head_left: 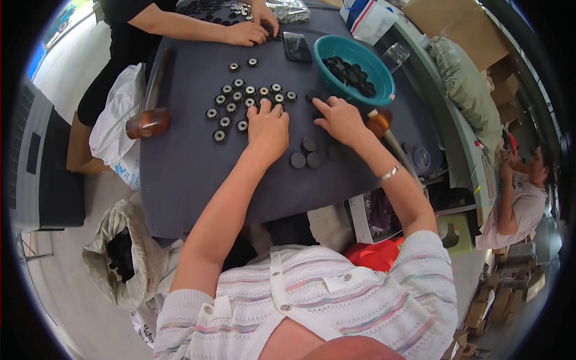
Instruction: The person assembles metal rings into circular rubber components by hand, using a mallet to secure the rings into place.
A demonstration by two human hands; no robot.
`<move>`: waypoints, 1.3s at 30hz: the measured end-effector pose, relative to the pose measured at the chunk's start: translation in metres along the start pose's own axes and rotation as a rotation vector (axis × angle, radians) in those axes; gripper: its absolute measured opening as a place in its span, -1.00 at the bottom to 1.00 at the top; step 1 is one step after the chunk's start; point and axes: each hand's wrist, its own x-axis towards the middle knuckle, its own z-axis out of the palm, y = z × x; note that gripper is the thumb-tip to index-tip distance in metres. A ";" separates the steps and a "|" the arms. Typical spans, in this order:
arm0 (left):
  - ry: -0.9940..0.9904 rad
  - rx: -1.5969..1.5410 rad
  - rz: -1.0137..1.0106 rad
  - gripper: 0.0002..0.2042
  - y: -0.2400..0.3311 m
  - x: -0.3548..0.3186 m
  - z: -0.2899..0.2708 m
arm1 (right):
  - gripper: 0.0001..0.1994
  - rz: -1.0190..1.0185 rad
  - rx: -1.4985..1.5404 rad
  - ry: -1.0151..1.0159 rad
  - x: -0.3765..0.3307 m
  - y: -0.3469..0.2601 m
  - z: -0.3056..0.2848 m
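My left hand (268,129) rests on the dark cloth at the near edge of a group of round black pieces with metal centres (231,108). Its fingers are apart and touch the nearest pieces; what lies under the fingertips is hidden. To the right, my right hand (341,122) has its index finger stretched toward a plain black disc (313,95), thumb apart, with nothing seen in its grip. Between my forearms lie several more plain black discs (308,144). A teal basin (384,66) holding many black discs stands beyond my right hand.
A wooden-handled mallet (379,123) lies beside my right wrist, and another mallet (147,123) at the table's left edge. A phone (297,47) and a clear cup (395,57) flank the basin. Across the table, a co-worker's hands (247,33) handle small black parts.
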 end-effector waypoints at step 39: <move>0.305 -0.449 -0.067 -0.89 -0.012 -0.001 -0.016 | -0.67 0.264 0.403 -0.026 -0.031 0.029 0.001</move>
